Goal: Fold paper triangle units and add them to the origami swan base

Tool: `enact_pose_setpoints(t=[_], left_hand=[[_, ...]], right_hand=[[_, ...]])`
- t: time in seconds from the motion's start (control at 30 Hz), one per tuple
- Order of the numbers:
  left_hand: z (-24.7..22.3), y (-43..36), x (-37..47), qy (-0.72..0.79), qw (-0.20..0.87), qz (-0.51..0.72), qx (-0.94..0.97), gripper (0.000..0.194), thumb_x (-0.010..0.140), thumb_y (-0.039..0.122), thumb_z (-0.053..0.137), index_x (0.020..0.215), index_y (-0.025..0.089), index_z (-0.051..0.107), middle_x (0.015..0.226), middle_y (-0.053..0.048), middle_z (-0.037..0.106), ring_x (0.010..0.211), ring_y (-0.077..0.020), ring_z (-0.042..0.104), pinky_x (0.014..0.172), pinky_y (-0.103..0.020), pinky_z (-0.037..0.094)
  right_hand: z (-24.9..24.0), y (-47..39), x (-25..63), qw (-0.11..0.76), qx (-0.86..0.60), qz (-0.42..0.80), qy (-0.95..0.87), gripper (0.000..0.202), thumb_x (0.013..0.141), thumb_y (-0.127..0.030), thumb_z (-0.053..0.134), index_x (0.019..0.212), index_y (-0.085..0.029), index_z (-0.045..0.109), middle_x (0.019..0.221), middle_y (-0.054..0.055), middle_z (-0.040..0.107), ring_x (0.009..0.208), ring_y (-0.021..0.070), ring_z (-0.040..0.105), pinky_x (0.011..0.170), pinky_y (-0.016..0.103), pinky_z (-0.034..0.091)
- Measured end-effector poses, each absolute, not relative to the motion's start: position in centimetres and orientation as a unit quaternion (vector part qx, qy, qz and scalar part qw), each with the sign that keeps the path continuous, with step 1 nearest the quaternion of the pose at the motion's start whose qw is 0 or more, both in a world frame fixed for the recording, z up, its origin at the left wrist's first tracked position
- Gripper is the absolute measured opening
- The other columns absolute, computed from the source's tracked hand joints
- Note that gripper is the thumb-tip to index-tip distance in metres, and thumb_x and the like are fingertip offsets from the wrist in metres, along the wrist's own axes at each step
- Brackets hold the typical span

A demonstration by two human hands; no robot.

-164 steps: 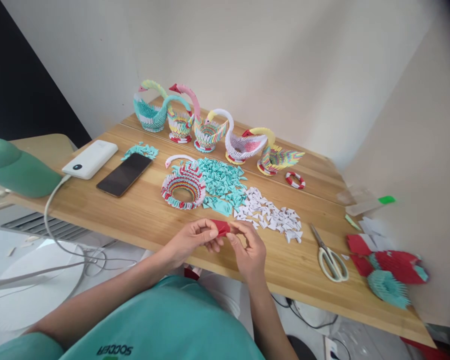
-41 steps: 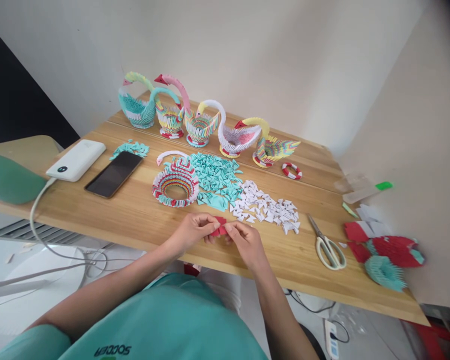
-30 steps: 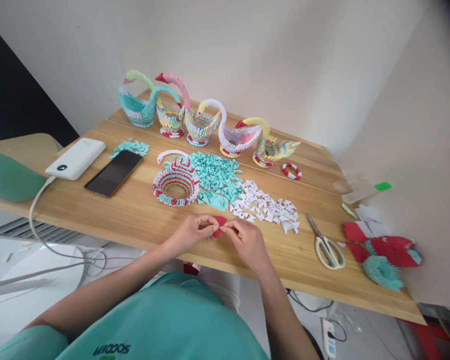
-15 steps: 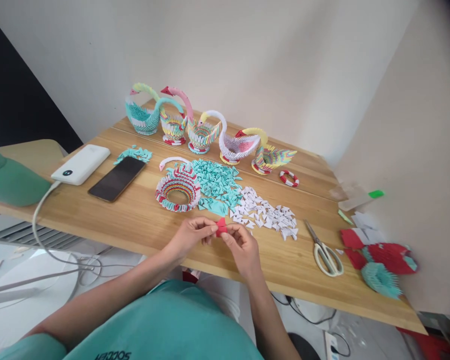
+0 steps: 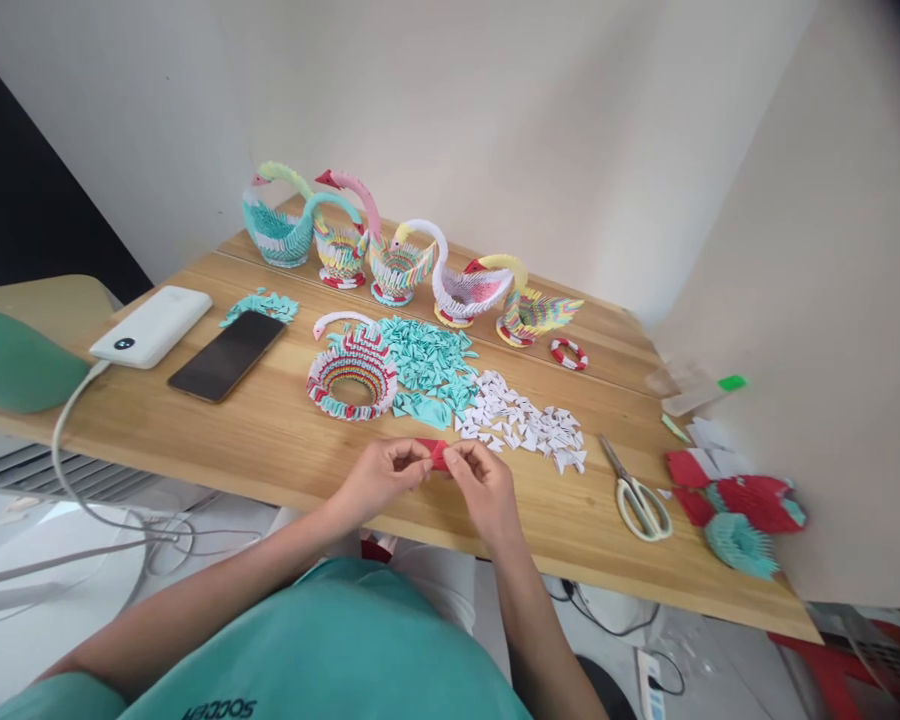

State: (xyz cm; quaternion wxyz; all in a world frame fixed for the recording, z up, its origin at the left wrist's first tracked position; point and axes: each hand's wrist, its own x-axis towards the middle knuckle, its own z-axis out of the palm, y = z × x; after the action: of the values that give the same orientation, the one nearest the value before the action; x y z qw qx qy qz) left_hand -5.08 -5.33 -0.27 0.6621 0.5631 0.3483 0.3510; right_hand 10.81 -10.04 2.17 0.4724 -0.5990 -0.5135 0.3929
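Observation:
A small folded piece of red paper [image 5: 438,455] is pinched between my two hands above the table's front part. My left hand [image 5: 386,475] grips it from the left with thumb and fingers. From the other side my right hand [image 5: 484,485] presses it between thumb and fingertips. Just beyond my hands lie a pile of folded teal paper pieces [image 5: 427,355] and a pile of white ones [image 5: 521,420]. To the left of these stands a round basket of folded paper [image 5: 352,375], red, white and teal, with a pale curved swan neck [image 5: 341,318] behind it.
Several finished paper swans [image 5: 454,290] stand along the back, beside a red-and-white ring [image 5: 568,353]. Scissors [image 5: 637,495] lie at right, near red paper [image 5: 757,503] and a teal ring [image 5: 741,545]. A phone [image 5: 227,357] and a white power bank [image 5: 152,325] lie at left.
The red paper has been turned and folded in my fingers and now lies flatter. My right fingers have shifted closer to my left ones. The view has moved slightly.

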Motion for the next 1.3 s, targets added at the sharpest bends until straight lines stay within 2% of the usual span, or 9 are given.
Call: enact_pose_setpoints(t=[0.17,0.33,0.9,1.13,1.3], left_hand=[[-0.2,-5.4,-4.8,0.342,0.706,0.348,0.514,0.028,0.073,0.039,0.071,0.079,0.013,0.063,0.07,-0.001,0.064,0.057,-0.0091,0.053,0.055,-0.021,0.039],[0.1,-5.2,-4.9,0.339,0.759,0.329,0.449,0.037,0.068,0.046,0.076,0.074,0.013,0.063,0.071,-0.004,0.069,0.056,-0.0097,0.057,0.054,-0.021,0.042],[0.0,-5.7,-4.7,0.325,0.79,0.371,0.364,0.033,0.066,0.039,0.081,0.072,0.011,0.064,0.07,-0.005,0.071,0.061,-0.013,0.064,0.055,-0.023,0.044],[-0.2,-5.7,-4.7,0.32,0.794,0.377,0.354,0.031,0.068,0.038,0.08,0.072,0.012,0.064,0.071,-0.005,0.07,0.062,-0.0132,0.064,0.056,-0.023,0.044],[-0.2,-5.7,-4.7,0.333,0.782,0.371,0.374,0.034,0.067,0.042,0.08,0.074,0.012,0.065,0.068,-0.004,0.069,0.061,-0.0133,0.063,0.059,-0.025,0.047]], right_hand=[[1.9,-9.7,10.3,0.493,-0.592,0.401,-0.496,0.02,0.086,-0.038,0.063,0.076,-0.021,0.061,0.066,-0.002,0.065,0.062,0.0139,0.057,0.062,0.026,0.044],[1.7,-9.6,9.9,0.503,-0.593,0.4,-0.485,0.019,0.084,-0.037,0.064,0.075,-0.021,0.06,0.064,-0.002,0.064,0.06,0.0136,0.057,0.059,0.026,0.045],[1.2,-9.3,9.6,0.522,-0.585,0.39,-0.482,0.02,0.084,-0.035,0.064,0.071,-0.022,0.056,0.061,-0.003,0.061,0.055,0.0132,0.055,0.056,0.027,0.044],[1.3,-9.1,9.6,0.526,-0.587,0.383,-0.482,0.019,0.082,-0.034,0.064,0.07,-0.022,0.054,0.064,-0.002,0.062,0.057,0.0135,0.056,0.057,0.027,0.046],[0.9,-9.0,9.7,0.521,-0.602,0.336,-0.503,0.018,0.081,-0.033,0.063,0.069,-0.022,0.055,0.07,0.0,0.064,0.063,0.0144,0.058,0.061,0.028,0.048]])
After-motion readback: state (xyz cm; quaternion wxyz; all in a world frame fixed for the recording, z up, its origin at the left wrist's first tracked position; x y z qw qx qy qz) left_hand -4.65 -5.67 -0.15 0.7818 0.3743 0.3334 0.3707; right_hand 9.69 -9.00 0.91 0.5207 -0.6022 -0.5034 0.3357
